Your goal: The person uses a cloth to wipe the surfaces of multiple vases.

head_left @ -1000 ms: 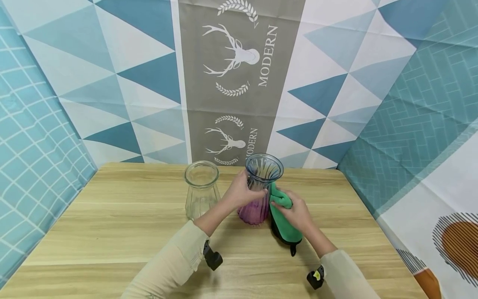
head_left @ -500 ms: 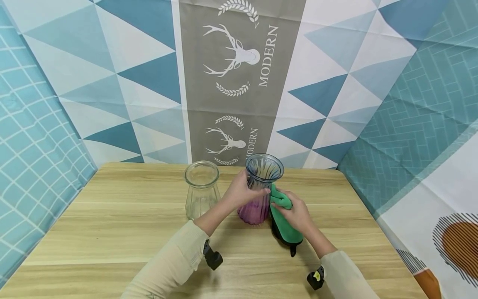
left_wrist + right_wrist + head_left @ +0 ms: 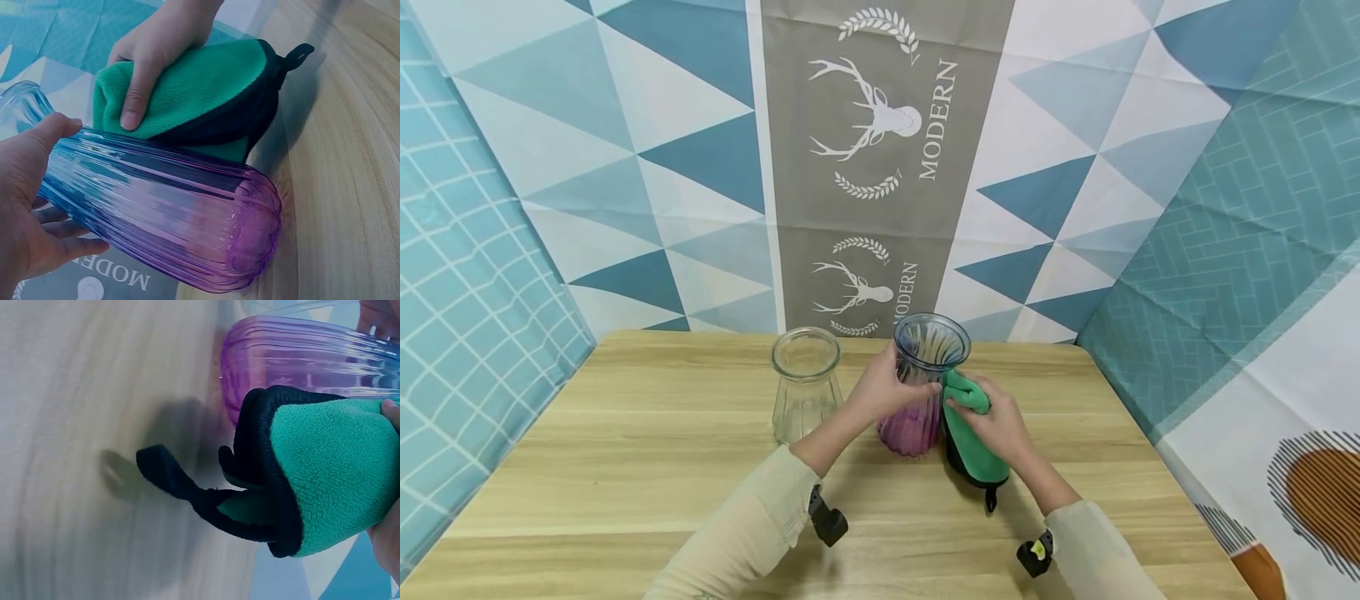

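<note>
A ribbed glass vase (image 3: pixel 910 429), blue at its flared rim and purple at its base, stands upright on the table. My left hand (image 3: pixel 880 387) grips it round the neck, with the thumb on the near side and fingers behind. At the vase's right side, my right hand (image 3: pixel 997 423) holds a folded green cloth (image 3: pixel 973 450) with black edging and a hanging loop. In the left wrist view, the thumb presses on the green cloth (image 3: pixel 206 81), which lies against the ribbed vase (image 3: pixel 169 206). The right wrist view shows the cloth (image 3: pixel 337 469) beside the purple base.
Left of the held vase stands a clear glass vase (image 3: pixel 805 400), partly behind my left forearm. The wooden table (image 3: pixel 625 467) ends at a patterned backdrop (image 3: pixel 700 167). More patterned cloth hangs at both sides. Each wrist carries a black camera mount (image 3: pixel 827 517).
The head view has tilted up slightly, so everything sits a little lower in it. Both hands keep their hold, with the vase and cloth in nearly the same place.
</note>
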### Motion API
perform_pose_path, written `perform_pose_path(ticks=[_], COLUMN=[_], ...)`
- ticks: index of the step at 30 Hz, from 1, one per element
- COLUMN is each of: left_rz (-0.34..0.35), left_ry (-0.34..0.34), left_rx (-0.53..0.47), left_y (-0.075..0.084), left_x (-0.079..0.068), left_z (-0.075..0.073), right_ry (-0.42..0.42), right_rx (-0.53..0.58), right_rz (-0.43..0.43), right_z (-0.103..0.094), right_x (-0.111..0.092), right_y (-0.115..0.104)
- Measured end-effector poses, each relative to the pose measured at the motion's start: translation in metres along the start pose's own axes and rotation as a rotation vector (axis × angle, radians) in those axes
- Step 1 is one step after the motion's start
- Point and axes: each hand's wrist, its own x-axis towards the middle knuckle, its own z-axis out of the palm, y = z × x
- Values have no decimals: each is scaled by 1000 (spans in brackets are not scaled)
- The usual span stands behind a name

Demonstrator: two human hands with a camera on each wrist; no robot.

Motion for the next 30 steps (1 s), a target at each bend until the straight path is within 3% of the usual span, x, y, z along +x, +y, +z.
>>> perform_pose_path(ticks=[15,23,30], left_rz=[20,24,34], left_ry=[-15,-13,-13], left_rx=[12,1,11], left_y=[-1,0,1], left_x=[1,1,2], left_z=[4,4,4], right_ry=[68,36,-18], right_rx=[-7,-10,2], right_rz=[9,-22,21], right_z=[-9,-4,2], right_x=[10,5,-4], right_y=[-14,-7,5])
